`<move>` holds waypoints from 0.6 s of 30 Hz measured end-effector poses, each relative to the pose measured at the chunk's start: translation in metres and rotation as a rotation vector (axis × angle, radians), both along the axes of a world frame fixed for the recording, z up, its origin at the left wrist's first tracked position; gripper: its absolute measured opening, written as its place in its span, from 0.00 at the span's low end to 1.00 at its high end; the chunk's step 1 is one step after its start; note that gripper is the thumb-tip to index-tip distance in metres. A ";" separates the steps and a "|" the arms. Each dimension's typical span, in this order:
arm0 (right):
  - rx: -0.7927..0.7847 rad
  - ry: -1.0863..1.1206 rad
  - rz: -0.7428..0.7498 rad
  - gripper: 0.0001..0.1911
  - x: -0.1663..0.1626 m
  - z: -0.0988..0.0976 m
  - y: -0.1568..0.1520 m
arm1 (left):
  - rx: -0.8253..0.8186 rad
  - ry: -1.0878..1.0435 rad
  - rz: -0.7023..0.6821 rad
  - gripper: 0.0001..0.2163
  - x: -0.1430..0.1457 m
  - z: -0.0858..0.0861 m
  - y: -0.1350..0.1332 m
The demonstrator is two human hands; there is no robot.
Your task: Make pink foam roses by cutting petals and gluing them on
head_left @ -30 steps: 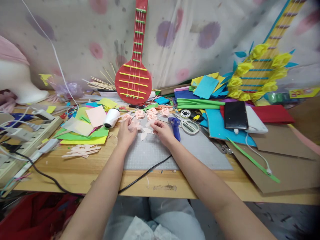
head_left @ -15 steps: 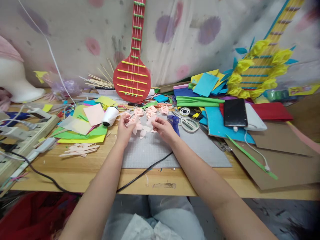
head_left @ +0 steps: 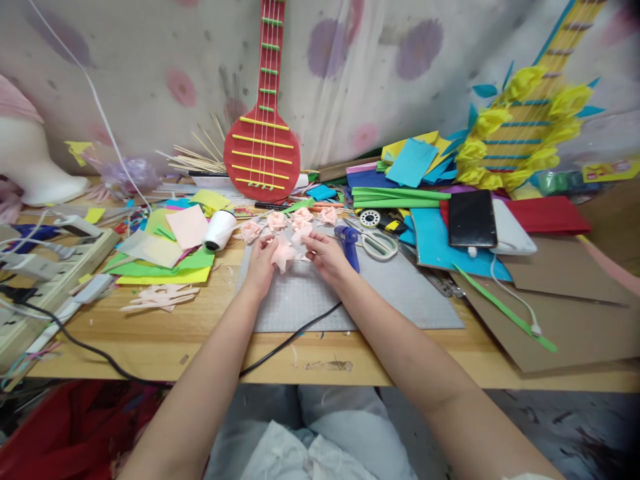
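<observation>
My left hand (head_left: 261, 264) is closed on a pale pink paper flower (head_left: 283, 253) with pointed petals, held above the grey cutting mat (head_left: 400, 300). Just to its right, my right hand (head_left: 327, 256) pinches a small pale pink petal (head_left: 299, 235); the fingertips partly hide it. Several finished-looking pink roses (head_left: 277, 221) lie in a row behind the hands. A blue glue gun (head_left: 349, 248) rests beside my right hand, and grey-handled scissors (head_left: 379, 245) lie to the right of it.
A red paper lute (head_left: 263, 157) leans at the back; a yellow one with flowers (head_left: 520, 137) stands right. Coloured sheets (head_left: 165, 267) and a white spool-like object (head_left: 220, 230) lie left. A black cable (head_left: 295, 339) crosses the front. A phone (head_left: 471, 219) sits right, a power strip (head_left: 85, 267) left.
My left hand has moved slightly right and down, and the flower in it now shows its open, pointed petals. The right hand stays nearly in place, close to the flower.
</observation>
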State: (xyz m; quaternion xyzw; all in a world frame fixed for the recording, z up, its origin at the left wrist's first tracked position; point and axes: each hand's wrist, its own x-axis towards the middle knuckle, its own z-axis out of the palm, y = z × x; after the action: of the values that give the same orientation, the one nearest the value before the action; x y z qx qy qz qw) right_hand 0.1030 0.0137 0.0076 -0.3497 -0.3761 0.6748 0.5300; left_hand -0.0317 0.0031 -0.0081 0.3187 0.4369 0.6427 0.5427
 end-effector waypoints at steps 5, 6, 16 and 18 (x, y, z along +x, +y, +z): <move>0.048 -0.062 0.018 0.13 -0.007 -0.002 -0.004 | -0.008 0.048 0.039 0.12 0.006 -0.011 0.002; 0.058 -0.079 0.022 0.13 -0.008 -0.002 -0.004 | -0.009 0.055 0.046 0.12 0.006 -0.012 0.003; 0.142 -0.209 -0.026 0.11 -0.012 -0.010 -0.003 | 0.007 0.022 0.060 0.11 0.006 -0.013 0.002; 0.150 -0.233 -0.044 0.11 -0.012 -0.012 -0.002 | 0.007 -0.003 0.064 0.11 0.006 -0.012 0.002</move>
State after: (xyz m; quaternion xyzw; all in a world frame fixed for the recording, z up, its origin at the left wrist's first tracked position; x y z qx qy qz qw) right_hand 0.0908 0.0115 -0.0042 -0.3934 -0.4765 0.5879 0.5221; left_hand -0.0254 0.0055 -0.0205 0.3053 0.4438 0.6617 0.5215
